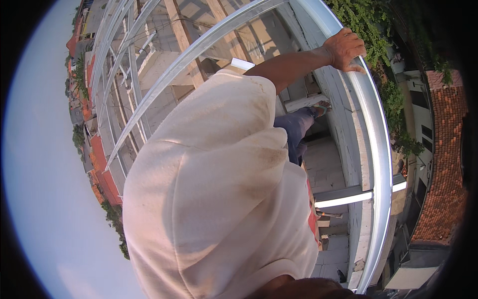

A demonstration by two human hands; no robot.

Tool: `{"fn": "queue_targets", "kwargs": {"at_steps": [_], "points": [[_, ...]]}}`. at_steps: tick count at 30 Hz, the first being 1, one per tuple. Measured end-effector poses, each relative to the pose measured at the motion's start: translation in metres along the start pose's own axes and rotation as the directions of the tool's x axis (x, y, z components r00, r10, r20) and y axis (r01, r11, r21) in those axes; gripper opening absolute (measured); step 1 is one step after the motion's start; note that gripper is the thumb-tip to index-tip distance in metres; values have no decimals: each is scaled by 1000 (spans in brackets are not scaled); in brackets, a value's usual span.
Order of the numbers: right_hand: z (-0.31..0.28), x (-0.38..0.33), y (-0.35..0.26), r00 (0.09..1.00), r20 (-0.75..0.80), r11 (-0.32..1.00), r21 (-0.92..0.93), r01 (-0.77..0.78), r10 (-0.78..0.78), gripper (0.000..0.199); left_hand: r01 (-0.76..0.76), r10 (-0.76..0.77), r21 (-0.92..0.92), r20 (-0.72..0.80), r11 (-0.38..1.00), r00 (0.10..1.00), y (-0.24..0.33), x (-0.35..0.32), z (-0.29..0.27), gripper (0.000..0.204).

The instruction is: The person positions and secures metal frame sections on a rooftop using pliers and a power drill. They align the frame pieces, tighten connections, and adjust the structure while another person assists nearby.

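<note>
My left arm reaches out of a loose white sleeve to a long silvery metal beam. The fingers of my left hand are bent over the beam, the thumb along its near side. The beam bows down the right of the view beside a pale block wall. Its lower end meets a shiny metal crosspiece. My white shirt fills the middle and hides much behind it. My right hand is out of view.
A sandalled foot stands by the wall. Thin metal frame members and wooden planks span the upper left. Beyond the wall, far below, are trees and a tiled roof. A tool handle lies near the crosspiece.
</note>
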State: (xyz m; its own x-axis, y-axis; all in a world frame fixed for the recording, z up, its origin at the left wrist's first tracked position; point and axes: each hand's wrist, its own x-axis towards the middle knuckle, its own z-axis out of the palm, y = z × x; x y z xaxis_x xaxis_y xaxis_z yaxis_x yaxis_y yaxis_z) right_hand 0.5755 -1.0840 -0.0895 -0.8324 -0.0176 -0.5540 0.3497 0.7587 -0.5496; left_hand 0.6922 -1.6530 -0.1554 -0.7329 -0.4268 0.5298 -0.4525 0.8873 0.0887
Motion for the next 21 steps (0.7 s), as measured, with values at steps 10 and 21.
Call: {"fn": "queue_targets", "kwargs": {"at_steps": [10,21], "points": [[13,31,44,997,35,987,-144,72,-67,63,115,-117,22,89,993,989,11,-4,-7,62],[29,3,41,994,-86,994,-88,61,-68,52,122,-128,59,111,991,986,21,1,-9,63]]}}
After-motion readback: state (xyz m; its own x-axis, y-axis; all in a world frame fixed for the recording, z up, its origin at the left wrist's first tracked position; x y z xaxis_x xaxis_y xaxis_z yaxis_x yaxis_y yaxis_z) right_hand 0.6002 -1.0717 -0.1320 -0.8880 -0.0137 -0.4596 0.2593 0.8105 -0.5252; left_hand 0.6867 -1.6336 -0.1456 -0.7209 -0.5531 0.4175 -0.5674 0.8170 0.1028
